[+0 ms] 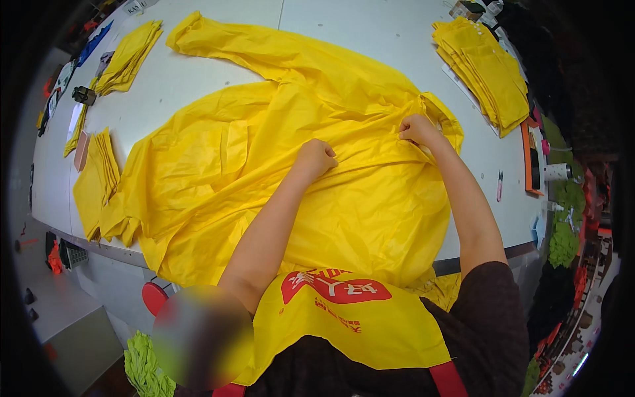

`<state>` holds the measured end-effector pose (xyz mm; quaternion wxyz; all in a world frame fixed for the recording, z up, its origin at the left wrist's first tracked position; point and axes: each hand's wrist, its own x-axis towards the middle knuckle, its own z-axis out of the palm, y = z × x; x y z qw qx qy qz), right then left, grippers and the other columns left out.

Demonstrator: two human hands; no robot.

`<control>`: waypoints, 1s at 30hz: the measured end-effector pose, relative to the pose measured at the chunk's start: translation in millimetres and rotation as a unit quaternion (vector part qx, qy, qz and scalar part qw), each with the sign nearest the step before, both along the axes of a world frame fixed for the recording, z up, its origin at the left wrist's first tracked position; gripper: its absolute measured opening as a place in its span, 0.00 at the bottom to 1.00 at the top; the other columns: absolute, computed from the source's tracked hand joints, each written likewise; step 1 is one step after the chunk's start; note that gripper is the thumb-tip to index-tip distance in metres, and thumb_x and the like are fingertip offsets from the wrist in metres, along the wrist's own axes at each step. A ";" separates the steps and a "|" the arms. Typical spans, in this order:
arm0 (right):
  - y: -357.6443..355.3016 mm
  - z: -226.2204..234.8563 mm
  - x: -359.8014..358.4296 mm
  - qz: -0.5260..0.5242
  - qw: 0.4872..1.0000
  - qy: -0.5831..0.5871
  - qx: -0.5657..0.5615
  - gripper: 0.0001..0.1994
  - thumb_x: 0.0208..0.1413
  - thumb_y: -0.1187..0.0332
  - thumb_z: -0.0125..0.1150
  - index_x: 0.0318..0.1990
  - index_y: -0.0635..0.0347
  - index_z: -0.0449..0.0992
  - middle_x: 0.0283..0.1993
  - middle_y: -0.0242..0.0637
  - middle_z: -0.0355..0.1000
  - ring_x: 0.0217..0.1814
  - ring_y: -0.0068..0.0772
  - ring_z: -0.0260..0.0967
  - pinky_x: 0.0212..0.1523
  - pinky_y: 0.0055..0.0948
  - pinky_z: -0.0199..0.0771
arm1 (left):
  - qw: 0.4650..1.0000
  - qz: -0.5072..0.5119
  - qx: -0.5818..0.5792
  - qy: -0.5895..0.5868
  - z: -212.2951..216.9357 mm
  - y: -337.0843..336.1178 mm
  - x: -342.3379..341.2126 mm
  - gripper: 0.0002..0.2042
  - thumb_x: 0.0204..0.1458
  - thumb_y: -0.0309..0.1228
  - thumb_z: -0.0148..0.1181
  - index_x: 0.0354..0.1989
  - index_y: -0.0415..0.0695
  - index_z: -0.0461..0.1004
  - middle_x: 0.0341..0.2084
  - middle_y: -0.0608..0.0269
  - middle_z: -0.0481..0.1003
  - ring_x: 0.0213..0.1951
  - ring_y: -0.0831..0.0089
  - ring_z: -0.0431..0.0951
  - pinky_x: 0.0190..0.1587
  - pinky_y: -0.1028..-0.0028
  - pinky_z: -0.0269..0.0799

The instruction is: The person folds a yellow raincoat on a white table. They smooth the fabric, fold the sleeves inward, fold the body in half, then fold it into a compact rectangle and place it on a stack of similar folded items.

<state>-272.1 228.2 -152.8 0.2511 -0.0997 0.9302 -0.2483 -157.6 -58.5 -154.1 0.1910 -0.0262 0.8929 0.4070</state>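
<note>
Forearms (264, 228) angle upward in the head view, wrists bent inward. The left hand (316, 157) curls, thumb and forefinger pinching a fold of the yellow sleeved garment (370, 205) spread over the white table (383, 30). The right hand (418, 129) pinches cloth farther right, its far fingers hidden. The apron (370, 337) covers part of the near edge; a blurred disc (203, 337) masks the area by the left elbow.

Yellow garment (370, 205): thin cloth, soft sheen (creased); tabletop (383, 33) smooth, matt.
</note>
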 end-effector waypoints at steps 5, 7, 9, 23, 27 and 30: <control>-3.7 8.1 -8.4 -0.046 0.994 -0.101 -0.008 0.06 0.42 0.74 0.64 0.28 0.65 0.75 0.20 0.33 0.71 0.18 0.22 0.67 0.20 0.21 0.69 | 0.997 0.062 0.042 -0.019 -5.2 -2.9 -2.0 0.11 0.34 0.31 0.65 0.28 0.40 0.78 0.24 0.56 0.77 0.28 0.67 0.76 0.33 0.72 0.71; -2.2 7.4 -9.5 -0.052 0.992 -0.110 -0.017 0.06 0.42 0.73 0.64 0.28 0.65 0.75 0.20 0.33 0.71 0.18 0.21 0.67 0.20 0.21 0.69 | 0.997 0.066 0.043 -0.014 -8.1 -3.4 -3.8 0.11 0.33 0.31 0.65 0.28 0.42 0.78 0.25 0.56 0.77 0.30 0.64 0.77 0.35 0.70 0.72; 0.3 7.2 -10.1 -0.053 0.992 -0.113 -0.030 0.06 0.42 0.73 0.64 0.28 0.64 0.74 0.20 0.32 0.70 0.18 0.21 0.66 0.20 0.21 0.68 | 0.998 0.050 0.040 0.002 -11.6 -4.0 -5.4 0.11 0.32 0.31 0.65 0.28 0.42 0.78 0.25 0.56 0.77 0.30 0.64 0.77 0.35 0.70 0.72; 3.2 -2.6 4.9 -0.006 0.999 0.036 -0.007 0.08 0.43 0.69 0.63 0.28 0.63 0.74 0.22 0.34 0.72 0.26 0.29 0.70 0.29 0.29 0.70 | 0.987 -0.080 -0.058 -0.127 -7.9 -17.2 -45.9 0.19 0.25 0.43 0.72 0.27 0.46 0.79 0.25 0.60 0.78 0.29 0.66 0.77 0.35 0.70 0.72; -53.8 2.4 83.6 0.010 0.920 0.343 0.191 0.23 0.50 0.57 0.56 0.53 0.52 0.66 0.59 0.42 0.60 0.60 0.44 0.57 0.53 0.49 0.58 | 0.997 -0.051 -0.055 -0.017 -17.3 -20.2 -23.3 0.17 0.28 0.43 0.70 0.26 0.47 0.78 0.27 0.58 0.77 0.33 0.63 0.76 0.36 0.68 0.72; -53.4 -32.1 119.5 -0.024 0.926 0.286 0.246 0.29 0.53 0.48 0.48 0.61 0.47 0.56 0.68 0.36 0.46 0.69 0.45 0.39 0.59 0.63 0.42 | 0.980 -0.008 -0.003 0.200 -28.8 -8.5 21.8 0.12 0.41 0.35 0.61 0.33 0.41 0.74 0.31 0.53 0.75 0.35 0.56 0.74 0.40 0.65 0.69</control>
